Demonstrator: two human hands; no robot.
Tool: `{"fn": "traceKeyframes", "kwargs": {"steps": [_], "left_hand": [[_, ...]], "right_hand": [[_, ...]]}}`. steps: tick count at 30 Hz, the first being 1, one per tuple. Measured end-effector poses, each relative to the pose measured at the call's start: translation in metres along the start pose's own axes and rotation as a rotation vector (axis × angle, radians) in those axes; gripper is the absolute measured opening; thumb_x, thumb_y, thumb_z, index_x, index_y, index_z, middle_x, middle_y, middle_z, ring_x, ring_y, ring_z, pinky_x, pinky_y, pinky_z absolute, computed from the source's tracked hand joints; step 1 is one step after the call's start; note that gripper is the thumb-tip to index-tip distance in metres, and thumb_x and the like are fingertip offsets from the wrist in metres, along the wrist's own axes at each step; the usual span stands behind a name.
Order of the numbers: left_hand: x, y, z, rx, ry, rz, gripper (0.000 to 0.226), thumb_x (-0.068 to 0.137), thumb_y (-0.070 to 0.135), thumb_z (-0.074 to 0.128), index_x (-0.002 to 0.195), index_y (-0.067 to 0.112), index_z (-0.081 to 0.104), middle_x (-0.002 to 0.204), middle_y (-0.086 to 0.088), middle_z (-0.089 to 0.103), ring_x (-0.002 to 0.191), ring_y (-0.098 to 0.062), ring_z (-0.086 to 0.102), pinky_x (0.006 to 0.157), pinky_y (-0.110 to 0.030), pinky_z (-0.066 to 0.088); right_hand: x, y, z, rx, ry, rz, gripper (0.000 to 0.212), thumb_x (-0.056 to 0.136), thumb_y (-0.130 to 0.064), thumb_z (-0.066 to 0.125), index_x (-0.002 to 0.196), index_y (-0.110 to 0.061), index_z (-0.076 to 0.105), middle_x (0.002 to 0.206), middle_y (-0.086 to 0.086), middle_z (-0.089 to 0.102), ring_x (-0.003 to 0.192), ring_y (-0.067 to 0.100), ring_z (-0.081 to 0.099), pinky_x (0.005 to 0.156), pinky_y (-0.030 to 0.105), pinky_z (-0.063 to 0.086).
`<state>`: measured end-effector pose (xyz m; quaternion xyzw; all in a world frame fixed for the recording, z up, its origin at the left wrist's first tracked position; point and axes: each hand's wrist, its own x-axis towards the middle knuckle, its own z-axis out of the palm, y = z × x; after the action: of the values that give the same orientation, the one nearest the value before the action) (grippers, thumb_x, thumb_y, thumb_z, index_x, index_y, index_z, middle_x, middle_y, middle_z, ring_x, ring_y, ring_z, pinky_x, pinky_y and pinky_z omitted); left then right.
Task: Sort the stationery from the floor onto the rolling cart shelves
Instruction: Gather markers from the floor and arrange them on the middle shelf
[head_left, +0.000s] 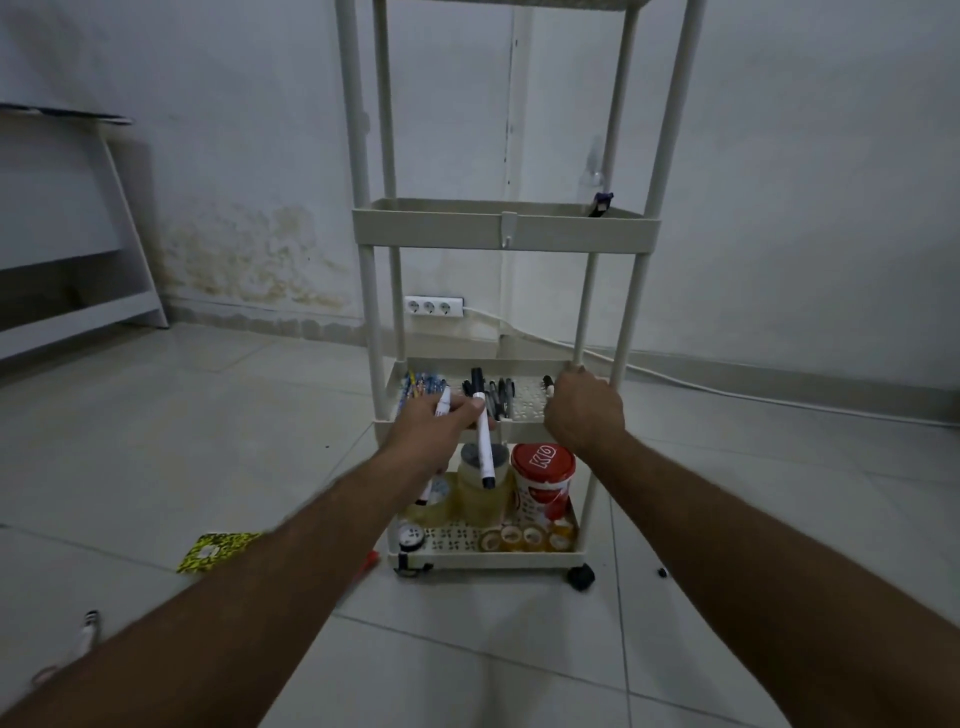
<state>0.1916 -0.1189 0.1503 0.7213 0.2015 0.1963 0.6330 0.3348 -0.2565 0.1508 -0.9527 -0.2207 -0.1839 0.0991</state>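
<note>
A cream rolling cart (506, 228) stands before me on the tiled floor. My left hand (434, 423) grips two white markers with dark caps (484, 447) in front of the lower-middle shelf (441, 427). That shelf holds coloured pens (423, 384) at the left and dark markers (493, 387) in the middle. My right hand (584, 410) is closed around the shelf's right front corner by a post. On the bottom shelf stand a clear jar (480, 491), a red-lidded tub (543, 483) and several tape rolls (522, 538).
A yellow patterned pad (215, 551) lies on the floor left of the cart, and a small white object (88, 626) lies nearer me. A wall socket (434, 307) and white cable sit behind the cart. A white bench (78, 234) stands at the left wall.
</note>
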Motion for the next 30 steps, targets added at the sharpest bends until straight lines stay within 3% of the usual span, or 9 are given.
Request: {"fn": "traceKeyframes", "kwargs": {"steps": [3,5,8,11,14,20,22,25,30], "left_hand": [[0.002,-0.001,-0.001,0.002,-0.021,-0.015,0.021,0.098,0.035,0.063,0.094,0.018,0.074,0.099,-0.003,0.078,0.043,-0.005,0.04,0.047,-0.024,0.031],[0.004,-0.001,-0.002,-0.009,-0.022,-0.012,0.021,0.098,0.035,0.063,0.097,0.017,0.075,0.1,-0.001,0.078,0.04,-0.006,0.037,0.046,-0.024,0.03],[0.008,-0.002,-0.003,0.004,0.005,-0.003,0.021,0.097,0.038,0.064,0.1,0.02,0.073,0.098,0.0,0.077,0.045,-0.012,0.036,0.049,-0.025,0.031],[0.013,-0.004,-0.001,-0.028,0.013,0.005,0.018,0.096,0.039,0.064,0.099,0.022,0.072,0.099,-0.007,0.077,0.047,-0.013,0.037,0.049,-0.027,0.031],[0.017,-0.003,0.002,-0.075,0.013,0.024,0.02,0.097,0.039,0.064,0.102,0.021,0.073,0.1,-0.01,0.076,0.042,-0.011,0.037,0.044,-0.025,0.031],[0.019,0.004,0.002,-0.292,-0.124,-0.162,0.025,0.1,0.039,0.051,0.107,0.015,0.058,0.103,-0.009,0.073,0.045,-0.011,0.036,0.043,-0.02,0.029],[0.022,0.001,0.001,-0.399,-0.132,-0.223,0.024,0.101,0.034,0.042,0.099,0.014,0.054,0.095,-0.014,0.068,0.046,-0.014,0.04,0.044,-0.02,0.031],[0.026,-0.006,0.002,-0.446,-0.094,-0.246,0.021,0.101,0.023,0.034,0.108,0.01,0.049,0.091,-0.016,0.064,0.051,-0.017,0.04,0.045,-0.023,0.032],[0.024,-0.009,0.006,-0.43,-0.064,-0.233,0.026,0.106,0.019,0.04,0.115,0.0,0.055,0.09,-0.014,0.058,0.06,-0.019,0.047,0.045,-0.025,0.047]], "right_hand": [[-0.005,0.007,0.0,0.142,0.061,-0.069,0.011,0.094,-0.015,0.06,0.093,-0.007,0.068,0.088,0.009,0.07,0.072,0.019,0.064,0.061,0.029,0.05],[-0.015,0.008,-0.002,0.402,0.052,-0.147,0.029,0.099,-0.031,0.057,0.083,-0.01,0.068,0.073,0.002,0.066,0.058,0.01,0.058,0.055,0.025,0.048],[-0.038,-0.001,-0.012,0.772,-0.189,-0.252,0.049,0.098,-0.053,0.053,0.079,-0.011,0.068,0.068,0.008,0.065,0.054,0.019,0.059,0.052,0.032,0.05],[-0.052,-0.014,-0.015,0.846,-0.353,-0.306,0.027,0.096,-0.042,0.061,0.093,-0.017,0.07,0.081,0.001,0.072,0.071,0.011,0.07,0.063,0.028,0.059],[-0.051,-0.021,-0.01,0.888,-0.282,-0.267,0.014,0.097,-0.03,0.064,0.098,-0.017,0.07,0.084,-0.001,0.072,0.074,0.008,0.07,0.066,0.024,0.06],[-0.008,-0.006,0.007,0.574,0.005,0.002,0.02,0.098,-0.025,0.061,0.09,-0.008,0.068,0.074,0.0,0.063,0.056,0.008,0.062,0.044,0.017,0.045],[0.016,0.006,0.007,0.423,0.021,0.06,0.02,0.095,-0.02,0.062,0.094,0.0,0.067,0.082,0.011,0.067,0.067,0.021,0.068,0.052,0.029,0.055],[0.031,0.01,0.009,0.155,0.044,0.016,0.016,0.091,-0.015,0.062,0.102,-0.005,0.068,0.098,0.015,0.07,0.089,0.03,0.07,0.069,0.033,0.055],[0.013,0.001,0.01,0.014,0.064,-0.038,0.018,0.097,-0.004,0.053,0.107,-0.002,0.068,0.105,0.017,0.068,0.09,0.031,0.07,0.071,0.037,0.055]]}}
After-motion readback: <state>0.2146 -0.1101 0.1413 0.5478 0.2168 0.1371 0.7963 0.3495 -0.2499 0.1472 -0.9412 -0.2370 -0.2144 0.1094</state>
